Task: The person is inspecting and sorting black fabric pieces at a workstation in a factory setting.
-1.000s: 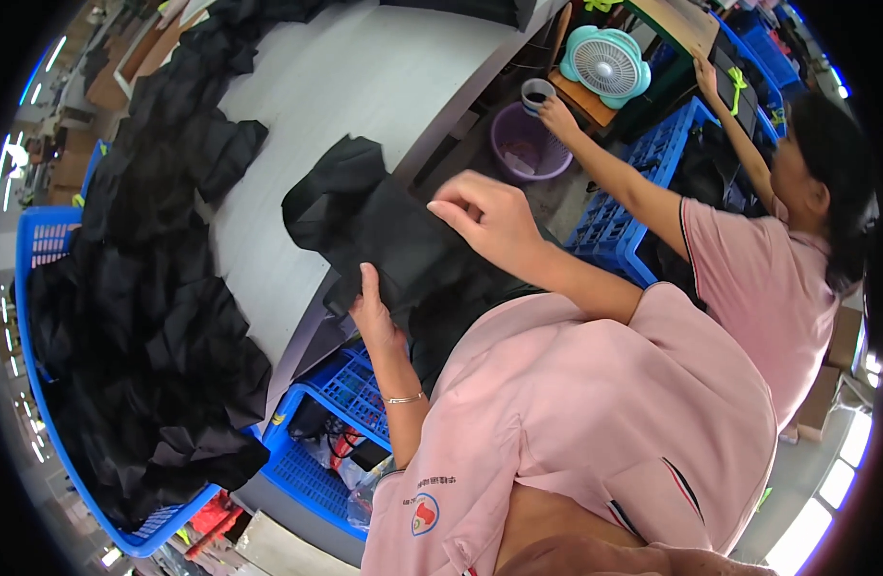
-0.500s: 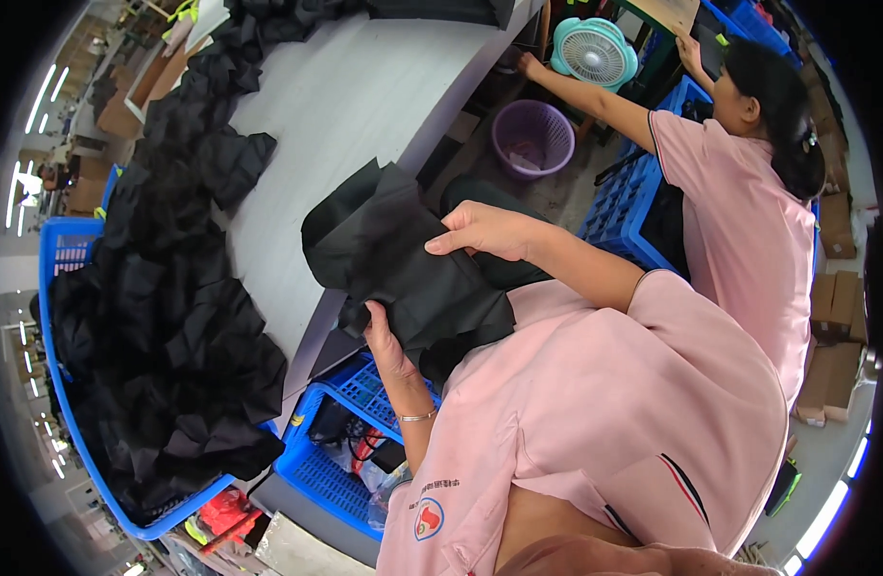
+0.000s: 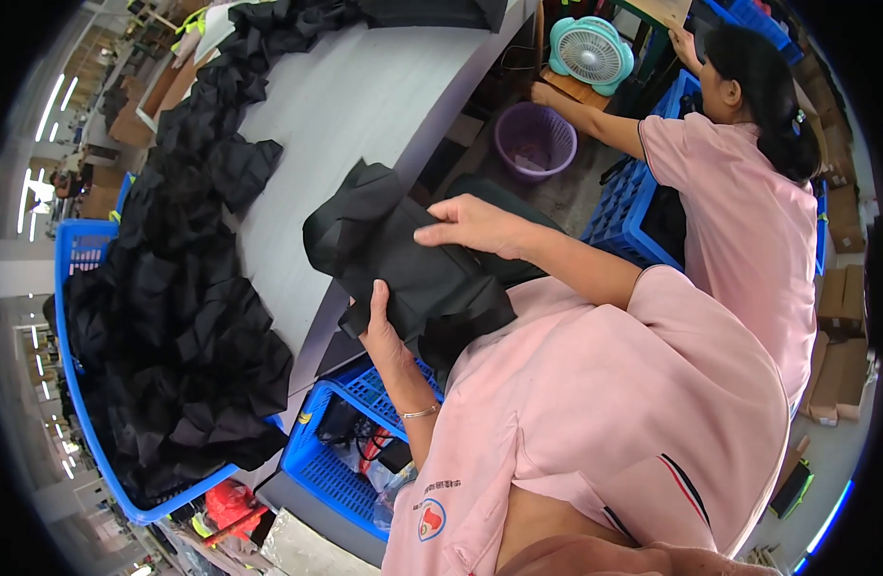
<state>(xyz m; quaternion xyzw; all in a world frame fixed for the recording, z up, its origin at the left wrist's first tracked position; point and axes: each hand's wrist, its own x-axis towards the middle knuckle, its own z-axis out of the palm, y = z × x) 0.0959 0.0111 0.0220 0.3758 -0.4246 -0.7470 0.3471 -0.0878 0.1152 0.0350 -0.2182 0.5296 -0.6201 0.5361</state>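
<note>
I hold a black fabric piece (image 3: 403,254) in front of my chest, with folds standing up at its far end. My left hand (image 3: 386,331), a bracelet on its wrist, grips the near left edge, thumb on top and fingers hidden beneath. At the right edge, my right hand (image 3: 475,227) pinches the cloth between thumb and fingers, whose tips are partly hidden. Left of the hands, a long heap of black fabric pieces (image 3: 172,326) runs along the pale table (image 3: 316,115) and down into a blue basket (image 3: 67,317).
Below my left forearm, a blue crate (image 3: 336,475) holds bags and small items. A purple basket (image 3: 535,142) and a turquoise fan (image 3: 591,54) stand beyond my right arm. Another person (image 3: 749,221) in pink works at the right, beside a blue crate (image 3: 624,216).
The black fabric piece has been turned and flattened between my hands. My left thumb now lies over it, and my right hand has shifted slightly left. The other person's near arm has pulled back.
</note>
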